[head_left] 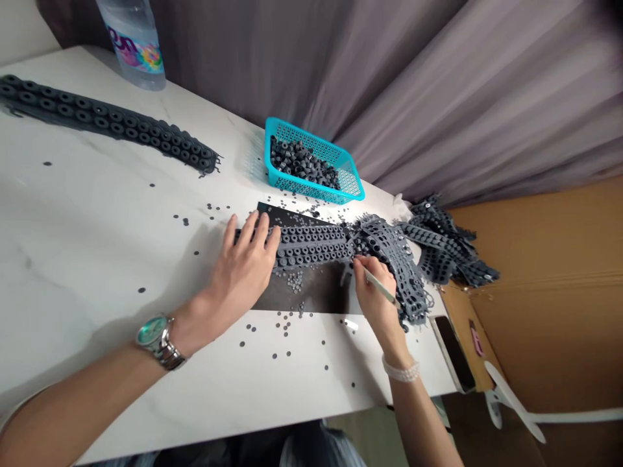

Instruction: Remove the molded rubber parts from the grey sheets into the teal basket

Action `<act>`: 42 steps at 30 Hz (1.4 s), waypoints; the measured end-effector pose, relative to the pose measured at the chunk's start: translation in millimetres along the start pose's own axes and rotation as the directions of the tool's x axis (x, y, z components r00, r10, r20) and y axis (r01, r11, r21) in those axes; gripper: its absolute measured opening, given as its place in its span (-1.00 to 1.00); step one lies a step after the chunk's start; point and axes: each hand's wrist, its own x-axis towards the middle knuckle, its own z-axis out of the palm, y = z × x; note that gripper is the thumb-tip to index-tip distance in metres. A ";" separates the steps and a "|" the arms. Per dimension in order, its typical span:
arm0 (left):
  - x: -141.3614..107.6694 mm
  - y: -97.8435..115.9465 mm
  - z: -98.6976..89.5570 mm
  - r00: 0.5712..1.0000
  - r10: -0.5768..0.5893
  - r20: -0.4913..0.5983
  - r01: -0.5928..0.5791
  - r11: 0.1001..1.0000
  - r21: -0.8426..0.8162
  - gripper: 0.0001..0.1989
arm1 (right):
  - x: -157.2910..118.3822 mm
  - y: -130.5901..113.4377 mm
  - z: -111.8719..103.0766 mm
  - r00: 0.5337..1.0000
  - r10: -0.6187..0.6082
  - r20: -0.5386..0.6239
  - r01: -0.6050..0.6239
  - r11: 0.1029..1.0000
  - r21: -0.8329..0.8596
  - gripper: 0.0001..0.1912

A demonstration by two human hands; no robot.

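A dark grey moulded strip [311, 241] with rows of round ring-shaped parts lies on a black mat [316, 295]. My left hand [246, 259] rests on the strip's left end, fingers spread and flat. Near the strip's right end, my right hand [376, 285] is closed round a slim pale pen-like tool [379, 285]; its tip is hidden by the fingers. Beside that hand a heap of perforated grey sheets [402, 266] spreads to the right. Small dark discs [294, 282] lie scattered on the mat and table.
A turquoise basket [316, 191] holds many small grey cylindrical pieces. Another long strip [107, 120] lies at the left, near a plastic bottle [139, 55]. More grey sheets [448, 246] are piled at the right. A phone [452, 353] lies by the white table's [195, 402] right edge.
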 end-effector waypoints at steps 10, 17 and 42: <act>-2.8 3.2 12.1 0.975 0.191 -0.114 -0.207 0.968 -0.145 -0.68 | 0.8 6.3 -9.4 0.833 0.379 0.404 -0.547 0.443 0.710 -0.64; 3.7 -20.2 32.0 0.998 0.027 -0.052 -0.030 0.998 -0.049 -0.54 | 11.2 -12.4 21.0 0.853 0.286 0.437 -0.504 0.231 0.832 -0.69; -23.8 2.6 25.6 0.951 0.306 -0.040 -0.306 0.952 0.020 -0.62 | -7.8 -58.2 28.1 0.970 -0.179 0.163 0.053 0.814 0.579 -0.82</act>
